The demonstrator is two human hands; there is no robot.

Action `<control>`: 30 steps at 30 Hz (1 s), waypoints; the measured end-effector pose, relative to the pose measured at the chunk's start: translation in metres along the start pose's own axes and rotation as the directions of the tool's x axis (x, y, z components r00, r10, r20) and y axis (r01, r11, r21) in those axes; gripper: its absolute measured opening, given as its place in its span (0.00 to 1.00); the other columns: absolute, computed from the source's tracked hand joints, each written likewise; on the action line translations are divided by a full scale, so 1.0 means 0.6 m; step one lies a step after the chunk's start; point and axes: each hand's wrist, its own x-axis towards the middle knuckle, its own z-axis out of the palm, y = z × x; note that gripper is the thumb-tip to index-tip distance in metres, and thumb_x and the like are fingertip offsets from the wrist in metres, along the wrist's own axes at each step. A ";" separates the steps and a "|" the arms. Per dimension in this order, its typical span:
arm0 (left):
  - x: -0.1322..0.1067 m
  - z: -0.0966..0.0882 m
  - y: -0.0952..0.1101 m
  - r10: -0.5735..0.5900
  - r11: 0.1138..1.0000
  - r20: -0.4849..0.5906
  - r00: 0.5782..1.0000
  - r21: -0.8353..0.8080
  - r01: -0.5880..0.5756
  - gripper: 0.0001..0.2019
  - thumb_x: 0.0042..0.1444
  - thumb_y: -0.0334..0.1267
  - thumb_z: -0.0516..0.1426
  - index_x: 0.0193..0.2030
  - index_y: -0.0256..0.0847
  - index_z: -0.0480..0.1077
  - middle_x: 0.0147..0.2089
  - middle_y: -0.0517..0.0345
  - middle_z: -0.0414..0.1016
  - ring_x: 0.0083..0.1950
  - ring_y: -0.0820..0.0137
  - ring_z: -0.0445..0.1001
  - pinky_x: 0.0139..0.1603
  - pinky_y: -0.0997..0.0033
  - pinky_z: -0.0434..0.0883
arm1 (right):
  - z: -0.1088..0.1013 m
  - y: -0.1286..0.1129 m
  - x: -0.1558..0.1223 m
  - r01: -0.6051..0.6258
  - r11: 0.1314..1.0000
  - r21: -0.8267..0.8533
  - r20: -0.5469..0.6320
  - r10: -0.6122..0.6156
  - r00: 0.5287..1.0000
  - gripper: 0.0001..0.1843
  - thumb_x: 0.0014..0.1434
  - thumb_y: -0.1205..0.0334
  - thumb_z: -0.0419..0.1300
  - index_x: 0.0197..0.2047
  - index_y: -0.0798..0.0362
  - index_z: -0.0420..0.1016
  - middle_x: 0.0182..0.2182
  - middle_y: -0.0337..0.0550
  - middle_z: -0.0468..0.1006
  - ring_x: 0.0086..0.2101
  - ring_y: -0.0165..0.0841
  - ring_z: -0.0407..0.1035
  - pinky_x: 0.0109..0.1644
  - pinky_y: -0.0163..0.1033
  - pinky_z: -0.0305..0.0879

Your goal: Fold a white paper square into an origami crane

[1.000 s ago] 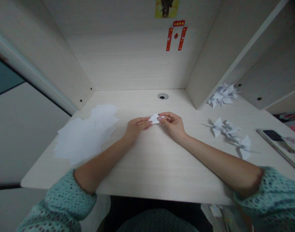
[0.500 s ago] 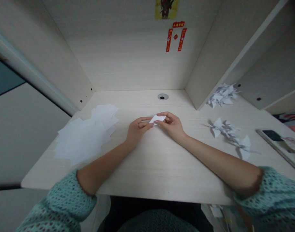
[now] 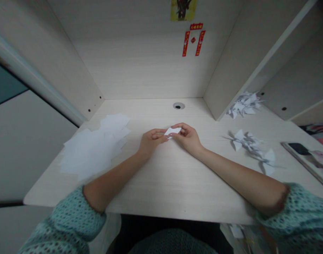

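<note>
A small folded piece of white paper (image 3: 172, 131) is held between both hands above the middle of the light wooden desk (image 3: 174, 176). My left hand (image 3: 150, 141) pinches its left end with curled fingers. Closed fingers of my right hand (image 3: 187, 138) grip the right end, thumb and fingertips pressed on the fold. Both forearms rest on the desk, with teal knitted sleeves pushed up.
A loose pile of white paper sheets (image 3: 94, 148) lies at the left. Folded paper figures (image 3: 252, 148) lie at the right, with more (image 3: 243, 104) in the side shelf. A phone (image 3: 298, 148) lies on a book at the far right. A cable hole (image 3: 178, 105) is at the back.
The hands have drawn slightly closer together and the paper between them looks smaller and flatter than one second ago. The arms have hardly shifted.
</note>
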 end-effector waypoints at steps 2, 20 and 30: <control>0.000 0.001 0.001 0.001 1.000 -0.009 1.000 -0.013 -0.002 0.20 0.39 0.40 0.67 0.41 0.37 0.75 0.29 0.56 0.80 0.31 0.71 0.76 0.36 0.72 0.68 | 0.001 0.000 0.000 -0.008 1.000 0.026 -0.001 0.008 1.000 0.16 0.45 0.56 0.68 0.36 0.53 0.73 0.20 0.34 0.71 0.19 0.24 0.59 0.23 0.32 0.51; -0.001 0.001 -0.013 0.102 0.983 0.117 0.988 0.141 -0.118 0.20 0.45 0.45 0.64 0.44 0.39 0.73 0.34 0.55 0.80 0.35 0.69 0.76 0.38 0.72 0.70 | -0.005 0.011 0.011 0.006 0.996 0.091 -0.114 0.005 0.993 0.18 0.47 0.55 0.67 0.41 0.51 0.73 0.25 0.37 0.78 0.26 0.30 0.70 0.35 0.36 0.65; 0.002 0.000 -0.013 0.178 0.983 0.022 0.984 0.037 -0.179 0.30 0.47 0.40 0.63 0.57 0.40 0.61 0.23 0.67 0.73 0.25 0.77 0.69 0.29 0.77 0.64 | -0.001 -0.011 -0.010 0.228 0.952 -0.203 0.133 -0.204 0.970 0.21 0.56 0.55 0.61 0.53 0.48 0.71 0.33 0.40 0.77 0.33 0.31 0.70 0.40 0.38 0.65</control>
